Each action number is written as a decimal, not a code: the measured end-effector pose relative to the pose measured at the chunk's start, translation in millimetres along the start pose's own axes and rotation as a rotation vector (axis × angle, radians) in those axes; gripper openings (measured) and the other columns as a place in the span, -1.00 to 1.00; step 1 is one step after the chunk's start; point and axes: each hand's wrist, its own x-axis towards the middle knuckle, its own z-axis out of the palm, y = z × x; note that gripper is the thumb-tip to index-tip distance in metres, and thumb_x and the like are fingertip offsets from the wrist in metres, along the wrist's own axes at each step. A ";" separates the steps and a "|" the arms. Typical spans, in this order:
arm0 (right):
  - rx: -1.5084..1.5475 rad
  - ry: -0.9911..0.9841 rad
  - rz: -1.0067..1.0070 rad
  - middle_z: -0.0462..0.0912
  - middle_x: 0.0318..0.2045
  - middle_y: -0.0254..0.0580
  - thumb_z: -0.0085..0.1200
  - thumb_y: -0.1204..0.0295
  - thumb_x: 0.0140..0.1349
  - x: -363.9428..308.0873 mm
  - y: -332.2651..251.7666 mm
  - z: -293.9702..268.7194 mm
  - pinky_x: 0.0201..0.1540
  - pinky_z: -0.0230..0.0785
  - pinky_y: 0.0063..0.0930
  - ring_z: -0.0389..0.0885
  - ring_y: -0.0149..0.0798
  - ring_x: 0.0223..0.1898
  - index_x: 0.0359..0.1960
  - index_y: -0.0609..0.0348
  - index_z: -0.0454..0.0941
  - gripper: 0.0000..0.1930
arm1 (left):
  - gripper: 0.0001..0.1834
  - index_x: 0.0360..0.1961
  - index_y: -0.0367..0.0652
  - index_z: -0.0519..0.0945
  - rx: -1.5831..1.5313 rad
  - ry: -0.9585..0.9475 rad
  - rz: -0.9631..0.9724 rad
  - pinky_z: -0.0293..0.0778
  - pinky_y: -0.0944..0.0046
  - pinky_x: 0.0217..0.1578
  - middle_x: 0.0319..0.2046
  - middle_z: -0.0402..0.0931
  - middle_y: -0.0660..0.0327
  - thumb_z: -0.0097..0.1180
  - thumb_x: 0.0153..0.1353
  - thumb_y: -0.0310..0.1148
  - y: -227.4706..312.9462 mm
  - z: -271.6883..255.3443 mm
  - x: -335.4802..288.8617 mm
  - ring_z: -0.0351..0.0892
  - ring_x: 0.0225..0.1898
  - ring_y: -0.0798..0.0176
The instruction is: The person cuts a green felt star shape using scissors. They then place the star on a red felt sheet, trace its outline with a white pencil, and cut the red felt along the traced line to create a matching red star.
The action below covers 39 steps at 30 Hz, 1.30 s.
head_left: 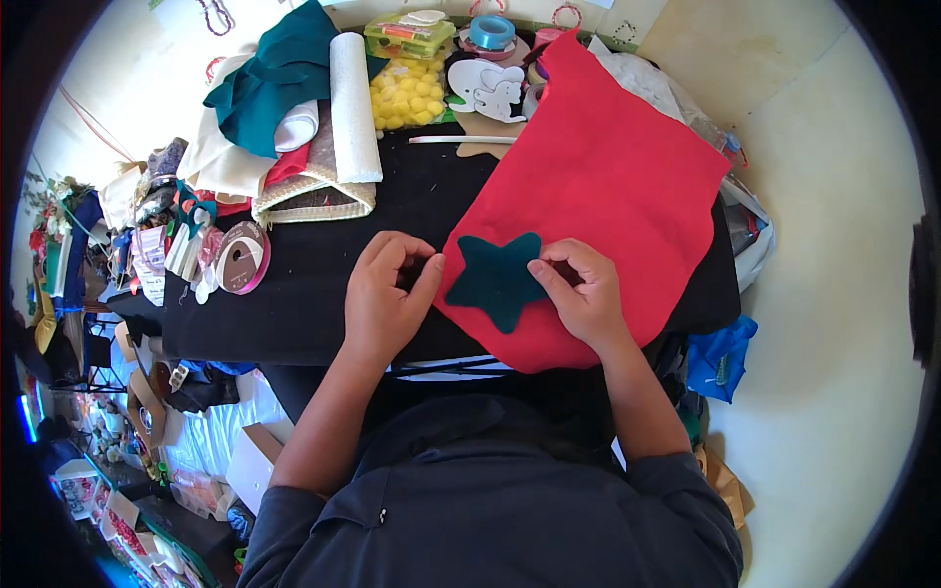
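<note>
A dark green felt star (498, 279) lies over the lower left part of a large red felt sheet (608, 167). My right hand (585, 292) pinches the star's right-hand point between thumb and forefinger. Just left of the star, my left hand (390, 292) is closed, its thumb and forefinger meeting beside the red sheet's left edge. Whatever lies between those left fingertips is too small to make out. The red sheet hangs over the near edge of the black-covered table (304, 314).
Behind stand a white roll (355, 108), folded green fabric (279, 78), a bag of yellow pom-poms (409, 93), a white animal cutout (487, 88) and a blue tape roll (492, 32). A ribbon spool (243, 258) sits at the left. A thin white stick (461, 140) lies beyond the red sheet.
</note>
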 end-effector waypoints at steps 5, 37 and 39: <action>0.063 0.009 -0.093 0.63 -0.37 -0.20 0.27 0.51 0.27 2.1 6.6 -0.7 -0.25 0.41 -0.48 0.59 -0.35 -0.36 -0.32 0.26 0.60 -0.90 | -0.79 -0.33 -0.20 0.64 0.113 -0.093 0.233 0.23 0.04 0.26 0.09 0.56 0.08 0.40 0.13 -0.33 15.2 -0.6 1.2 0.52 0.15 0.08; -0.217 0.078 0.176 0.63 -0.35 -0.19 0.32 0.44 0.20 7.0 -0.7 5.2 -0.37 0.42 -0.50 0.58 -0.38 -0.41 -0.22 0.26 0.66 -0.82 | -0.58 -0.06 -0.10 0.69 0.309 -0.098 0.206 0.02 -0.10 0.40 0.06 0.62 0.16 0.40 0.11 -0.11 18.3 3.5 -38.4 0.51 0.24 0.05; -0.334 0.022 0.165 0.63 -0.34 -0.16 0.32 0.44 0.18 9.9 -14.8 6.9 -0.33 0.45 -0.41 0.60 -0.28 -0.39 -0.22 0.24 0.65 -0.81 | -0.58 -0.05 -0.10 0.69 0.341 -0.081 0.171 0.01 -0.11 0.40 0.07 0.62 0.16 0.40 0.12 -0.12 12.0 -2.0 -40.5 0.51 0.24 0.05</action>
